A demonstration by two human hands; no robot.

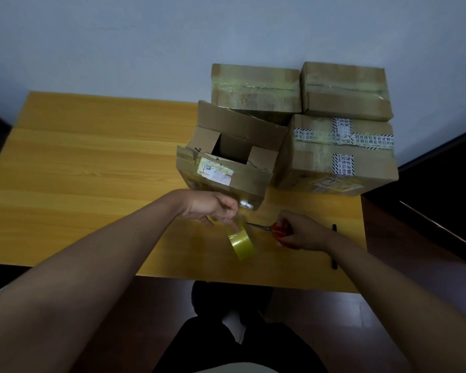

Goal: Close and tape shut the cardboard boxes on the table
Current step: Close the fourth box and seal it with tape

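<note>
Just below the frame's middle, the left hand [213, 207] has its fingers curled on a stretch of clear tape drawn up from the yellow tape roll [241, 242], which hangs tilted beneath it over the surface [92, 168]; held taut like that, the strip is likely being offered for a cut. To the right of the roll, the right hand [300, 232] has its fingers clamped through the red handles of the scissors [269, 228], blades pointing left toward the tape and nearly reaching it.

The open box [226, 160] sits just above the left hand at centre frame, its top flaps not yet shut and a dark gap showing inside; whether the tape's free end is already stuck to its near face cannot be told. Three more boxes crowd the upper right: a printed-tape box [339, 154] touching the open one's right side, and two sealed boxes [256, 87] behind.

The right half is hemmed in, with the surface's near edge close below the hands and a black pen [334, 246] near the right edge. The left half of the surface offers the free room for turning the box
</note>
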